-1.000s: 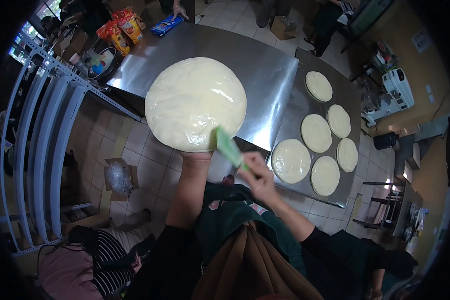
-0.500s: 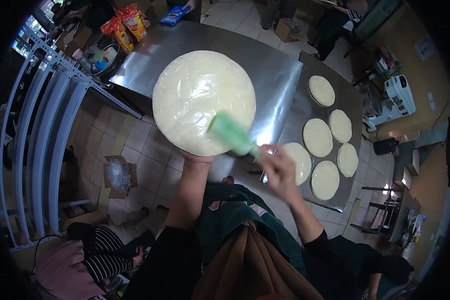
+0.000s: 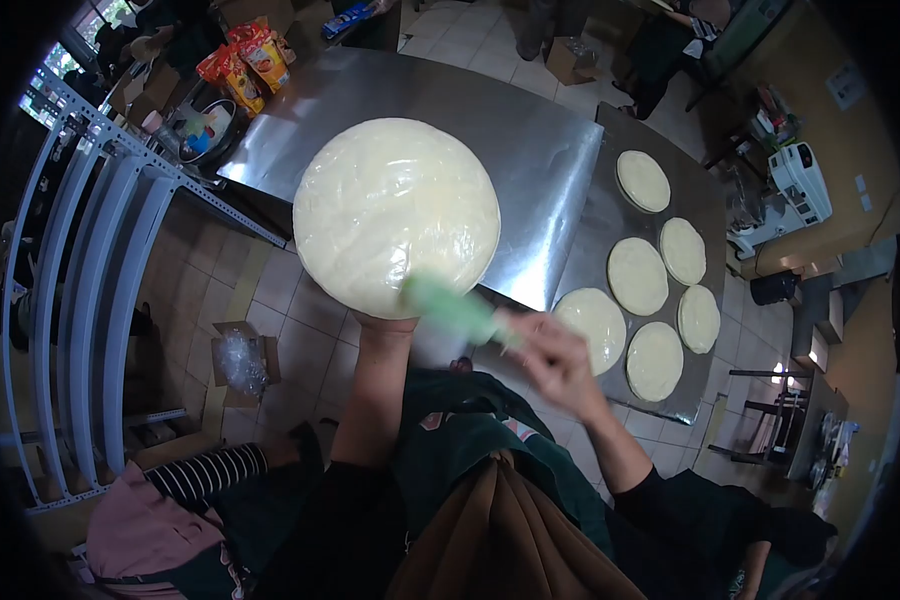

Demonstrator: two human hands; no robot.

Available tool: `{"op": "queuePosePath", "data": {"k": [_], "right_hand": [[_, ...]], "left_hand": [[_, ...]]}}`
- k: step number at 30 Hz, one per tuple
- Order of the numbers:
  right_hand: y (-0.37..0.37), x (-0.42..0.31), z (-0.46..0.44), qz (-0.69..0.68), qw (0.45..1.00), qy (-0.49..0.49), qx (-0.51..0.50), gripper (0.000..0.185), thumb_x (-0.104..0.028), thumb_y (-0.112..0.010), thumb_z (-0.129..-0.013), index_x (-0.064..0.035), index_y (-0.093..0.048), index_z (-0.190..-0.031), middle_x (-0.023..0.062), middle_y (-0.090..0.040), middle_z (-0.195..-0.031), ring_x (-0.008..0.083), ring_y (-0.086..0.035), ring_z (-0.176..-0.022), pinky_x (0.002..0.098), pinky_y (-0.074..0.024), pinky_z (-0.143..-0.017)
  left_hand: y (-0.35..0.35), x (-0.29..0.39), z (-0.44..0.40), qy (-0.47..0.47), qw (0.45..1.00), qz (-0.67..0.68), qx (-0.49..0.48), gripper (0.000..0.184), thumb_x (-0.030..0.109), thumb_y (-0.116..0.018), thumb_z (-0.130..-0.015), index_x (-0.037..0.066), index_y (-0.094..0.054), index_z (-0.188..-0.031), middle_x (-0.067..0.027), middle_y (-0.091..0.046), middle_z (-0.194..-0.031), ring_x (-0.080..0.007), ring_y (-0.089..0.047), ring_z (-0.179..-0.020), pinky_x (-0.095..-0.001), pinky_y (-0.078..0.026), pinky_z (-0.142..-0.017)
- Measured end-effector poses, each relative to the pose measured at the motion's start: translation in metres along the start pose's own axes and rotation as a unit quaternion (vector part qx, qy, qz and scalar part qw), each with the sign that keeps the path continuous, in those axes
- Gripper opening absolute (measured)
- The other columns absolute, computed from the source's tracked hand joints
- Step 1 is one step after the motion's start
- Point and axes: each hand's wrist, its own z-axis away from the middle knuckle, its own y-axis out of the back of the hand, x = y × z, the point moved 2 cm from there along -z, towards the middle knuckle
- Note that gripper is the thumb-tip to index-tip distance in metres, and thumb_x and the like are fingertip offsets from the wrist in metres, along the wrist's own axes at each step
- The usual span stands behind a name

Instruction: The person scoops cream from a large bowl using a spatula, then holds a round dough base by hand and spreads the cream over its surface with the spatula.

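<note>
Head camera: a large cream-coloured disc [image 3: 397, 205], glossy and faintly wrinkled, is held up over the near edge of a metal table [image 3: 530, 160]. The left hand [image 3: 385, 324] supports it from below; its fingers are hidden, so how far open they are cannot be told. The right hand [image 3: 550, 357] is closed round the handle of a green spatula [image 3: 455, 310], whose blurred blade overlaps the disc's near edge; contact is unclear. Right of the disc, six smaller discs [image 3: 638, 276] lie on a darker table [image 3: 675, 402], the nearest partly hidden by the right hand. Beyond the disc to the left stand orange packets [image 3: 247, 68]; left of it is a grey rack [image 3: 110, 280]. Half a second earlier, the blade was closer to the disc's middle.
</note>
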Motion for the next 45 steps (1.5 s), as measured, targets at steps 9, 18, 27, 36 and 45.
{"op": "queuePosePath", "data": {"k": [9, 18, 27, 36, 45], "right_hand": [[-0.066, 0.019, 0.01, -0.155, 0.984, 0.076, 0.049, 0.032, 0.001, -0.062, -0.083, -0.0009, -0.063, -0.115, 0.0162, -0.058, -0.109, 0.0175, -0.059, -0.088, 0.0257, -0.0489, -0.075], [0.005, 0.03, -0.049, -0.19, 0.969, -0.105, 0.115, 0.035, -0.009, -0.06, -0.088, -0.0031, -0.058, -0.122, 0.0029, -0.059, -0.076, 0.007, -0.05, -0.06, 0.0212, -0.0408, -0.055], [-0.058, 0.015, 0.008, -0.122, 0.991, 0.04, 0.043, 0.033, -0.005, -0.063, -0.084, 0.0, -0.061, -0.117, 0.0182, -0.056, -0.12, 0.0237, -0.053, -0.115, 0.0294, -0.0474, -0.085], [0.016, 0.02, -0.029, 0.05, 0.994, -0.006, 0.102, 0.036, -0.003, -0.063, -0.083, -0.0032, -0.061, -0.119, 0.0135, -0.064, -0.099, 0.0133, -0.06, -0.08, 0.0248, -0.0486, -0.064], [0.009, 0.008, -0.013, 0.042, 0.992, -0.048, 0.113, 0.036, 0.002, -0.058, -0.084, -0.0067, -0.062, -0.118, 0.0112, -0.061, -0.095, 0.0158, -0.06, -0.077, 0.0252, -0.0496, -0.066]], "left_hand": [[-0.001, 0.001, 0.004, -0.06, 0.964, -0.239, 0.1, 0.06, 0.049, -0.034, -0.094, 0.012, -0.028, -0.141, -0.0095, -0.035, -0.142, -0.0292, -0.037, -0.129, -0.0495, -0.034, -0.105], [-0.01, 0.002, 0.008, 0.012, 0.999, -0.001, -0.04, 0.059, 0.049, -0.03, -0.095, 0.012, -0.028, -0.141, -0.0089, -0.034, -0.143, -0.0295, -0.037, -0.129, -0.05, -0.032, -0.107], [-0.005, -0.007, 0.008, 0.011, 0.999, 0.005, -0.035, 0.06, 0.047, -0.038, -0.094, 0.011, -0.029, -0.141, -0.0084, -0.036, -0.142, -0.0266, -0.038, -0.129, -0.0464, -0.035, -0.105], [0.01, -0.005, 0.017, -0.014, 0.936, -0.348, 0.052, 0.061, 0.05, -0.04, -0.092, 0.014, -0.03, -0.141, -0.0077, -0.035, -0.143, -0.0272, -0.036, -0.129, -0.0471, -0.033, -0.106], [0.002, -0.014, 0.004, 0.003, 0.996, -0.085, 0.026, 0.062, 0.051, -0.038, -0.092, 0.014, -0.03, -0.141, -0.0085, -0.034, -0.144, -0.0277, -0.035, -0.13, -0.0474, -0.032, -0.107]]}}
